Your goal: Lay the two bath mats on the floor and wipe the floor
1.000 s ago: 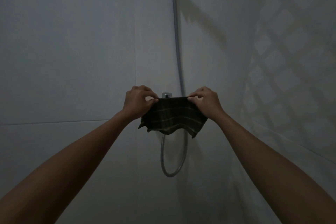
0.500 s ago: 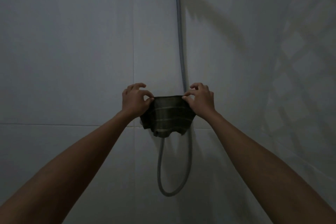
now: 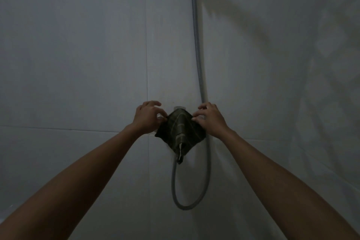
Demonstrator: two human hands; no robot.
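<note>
A small dark green cloth (image 3: pixel 180 132) with pale stripes is draped over the shower tap on the grey tiled wall, sagging to a point below it. My left hand (image 3: pixel 148 117) pinches the cloth's upper left edge. My right hand (image 3: pixel 209 118) pinches its upper right edge. Both arms reach forward at chest height. The tap's chrome top (image 3: pixel 179 107) peeks out above the cloth; the rest of the tap is hidden under it. No bath mat and no floor is in view.
A grey shower hose (image 3: pixel 196 45) runs down the wall from the top edge, passes behind my right hand and loops below the cloth (image 3: pixel 187 205). Tiled walls meet in a corner at the right, with a lattice shadow on the right wall (image 3: pixel 321 64).
The cloth, held stretched in the air between both hands before, now lies draped over the tap. Both hands moved forward to the wall and closer together.
</note>
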